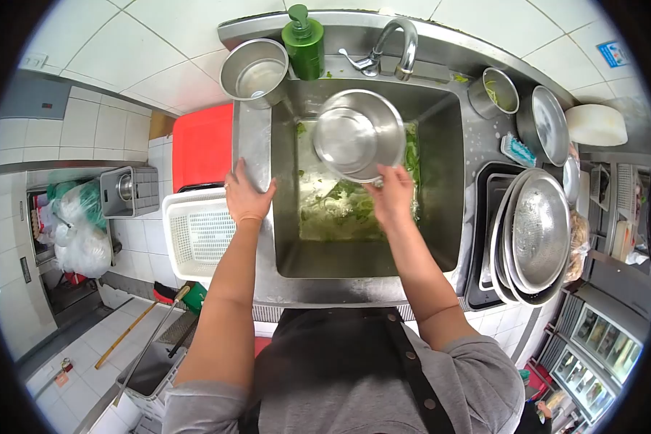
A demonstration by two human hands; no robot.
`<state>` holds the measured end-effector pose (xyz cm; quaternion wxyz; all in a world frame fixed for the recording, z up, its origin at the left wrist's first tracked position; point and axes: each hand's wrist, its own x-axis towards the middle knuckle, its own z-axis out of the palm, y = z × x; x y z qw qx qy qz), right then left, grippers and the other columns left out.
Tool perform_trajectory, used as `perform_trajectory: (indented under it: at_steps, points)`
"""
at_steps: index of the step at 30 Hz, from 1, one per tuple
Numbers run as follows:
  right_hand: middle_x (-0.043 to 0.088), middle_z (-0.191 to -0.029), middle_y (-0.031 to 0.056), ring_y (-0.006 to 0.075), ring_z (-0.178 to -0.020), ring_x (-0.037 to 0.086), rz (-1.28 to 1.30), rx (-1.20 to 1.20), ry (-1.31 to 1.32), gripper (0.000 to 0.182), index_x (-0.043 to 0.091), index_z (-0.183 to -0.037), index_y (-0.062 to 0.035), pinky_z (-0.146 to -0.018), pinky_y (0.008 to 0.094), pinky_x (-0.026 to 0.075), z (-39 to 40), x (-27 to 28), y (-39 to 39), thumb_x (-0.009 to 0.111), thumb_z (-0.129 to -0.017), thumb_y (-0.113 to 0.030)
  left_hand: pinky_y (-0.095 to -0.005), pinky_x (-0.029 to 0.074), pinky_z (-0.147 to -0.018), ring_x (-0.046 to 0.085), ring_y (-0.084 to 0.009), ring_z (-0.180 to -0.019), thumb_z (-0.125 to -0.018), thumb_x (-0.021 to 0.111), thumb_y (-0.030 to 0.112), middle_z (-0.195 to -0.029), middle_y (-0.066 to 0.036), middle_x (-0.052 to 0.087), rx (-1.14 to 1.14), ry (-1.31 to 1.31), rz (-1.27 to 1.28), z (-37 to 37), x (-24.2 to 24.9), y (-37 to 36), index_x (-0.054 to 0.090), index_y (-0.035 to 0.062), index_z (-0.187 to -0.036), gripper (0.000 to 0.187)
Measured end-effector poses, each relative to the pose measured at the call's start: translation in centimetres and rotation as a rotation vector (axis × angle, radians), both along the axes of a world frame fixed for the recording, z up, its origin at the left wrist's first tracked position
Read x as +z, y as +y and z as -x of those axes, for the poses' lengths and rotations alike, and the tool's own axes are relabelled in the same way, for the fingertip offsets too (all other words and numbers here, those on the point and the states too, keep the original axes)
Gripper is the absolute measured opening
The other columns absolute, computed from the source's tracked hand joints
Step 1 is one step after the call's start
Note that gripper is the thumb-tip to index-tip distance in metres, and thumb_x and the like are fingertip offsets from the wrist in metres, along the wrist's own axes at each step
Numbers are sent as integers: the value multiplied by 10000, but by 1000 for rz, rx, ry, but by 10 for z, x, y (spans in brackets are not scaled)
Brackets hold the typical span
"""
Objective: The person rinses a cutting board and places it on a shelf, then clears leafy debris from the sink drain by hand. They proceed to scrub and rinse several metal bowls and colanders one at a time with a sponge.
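Observation:
My right hand (393, 194) grips the near rim of a round stainless steel pot (346, 142), tilted over the sink so that its inside faces me. Below it, the steel sink (369, 262) holds shallow water with green leaf scraps (340, 192) in it. My left hand (247, 194) lies on the sink's left edge with its fingers spread, holding nothing. Beyond that hand, a second steel pot (254, 74) stands at the back left corner, next to a green pump bottle (304, 47).
A faucet (398, 47) rises behind the basin. At right are a small steel pot (494, 94), a blue-and-white scrub brush (518, 150) and stacked steel colanders (539, 228) on a black tray (477, 288). A white basket (173, 231) and red lid (204, 148) are left.

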<state>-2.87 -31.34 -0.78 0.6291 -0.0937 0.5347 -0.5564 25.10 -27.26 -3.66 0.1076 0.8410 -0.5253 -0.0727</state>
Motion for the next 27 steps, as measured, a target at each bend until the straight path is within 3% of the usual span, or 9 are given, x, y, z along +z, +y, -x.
perform_trajectory:
  at_steps: [5,8,12,15,17,18,21,22,27]
  points:
    - [617,-965,35,155,-835,607,15,231,-77,95,577,-780,-52,-700,333,556,-64,21,5,592,-871,-30,-451,382,-1038,448,-407,-1243,-840,642,474,-1347,-252,435,-18,69,69,-8,-11,7,368,75,-1428,762]
    - [537,-1196,60,170,-873,597,199,276,-23,125,553,-743,-38,-677,336,550,-85,20,17,638,-835,-34,-403,235,-1139,312,-316,-1392,-998,445,351,-1507,-202,298,147,769,622,-33,-28,14,288,4,-1465,602]
    - [377,-1370,100,204,-909,587,104,307,103,185,529,-707,-26,-651,310,544,-112,5,39,707,-760,-31,-431,202,-1150,267,-288,-1409,-984,443,442,-1515,-178,287,88,831,671,-27,-11,48,280,-13,-1463,680]
    - [458,-1297,186,307,-1154,503,149,244,230,259,510,-672,-33,-934,399,436,-144,-22,58,738,-774,-99,-449,173,-1160,238,-317,-1417,-929,469,573,-1525,-196,244,-74,750,684,-20,-19,63,189,-26,-1488,866]
    - [395,-1378,86,198,-1059,553,211,262,344,277,494,-693,-55,-657,289,543,-158,-39,65,737,-821,-96,-454,146,-1168,198,-356,-1426,-849,486,698,-1540,-221,171,-207,542,781,-5,-14,70,86,-18,-1506,1051]
    - [400,-1364,116,230,-1127,520,240,253,335,296,505,-677,-55,-764,321,525,-161,-42,68,742,-832,-142,-455,141,-1171,163,-380,-1432,-751,653,670,-1544,-250,105,-195,602,758,-10,-29,80,14,-17,-1506,1204]
    - [414,-1334,149,275,-1229,442,345,411,427,310,603,-668,-47,-979,358,382,-144,-24,68,707,-876,-251,-462,146,-1171,155,-377,-1431,-633,808,583,-1541,-262,89,-155,423,550,-1,-32,97,23,-38,-1498,1323]
    - [414,-1334,149,275,-1229,442,338,411,436,310,603,-668,-47,-979,358,382,-135,-23,65,707,-876,-251,-479,188,-1155,219,-422,-1398,-518,893,515,-1507,-300,165,-101,382,439,3,-29,97,71,-81,-1469,1391]
    - [595,-1113,114,220,-1088,541,527,587,386,323,647,-706,-29,-880,330,454,-70,-64,18,636,-923,-267,-509,244,-1107,325,-503,-1289,-543,848,598,-1369,-374,351,-78,67,197,-2,-52,100,212,-156,-1393,1302]
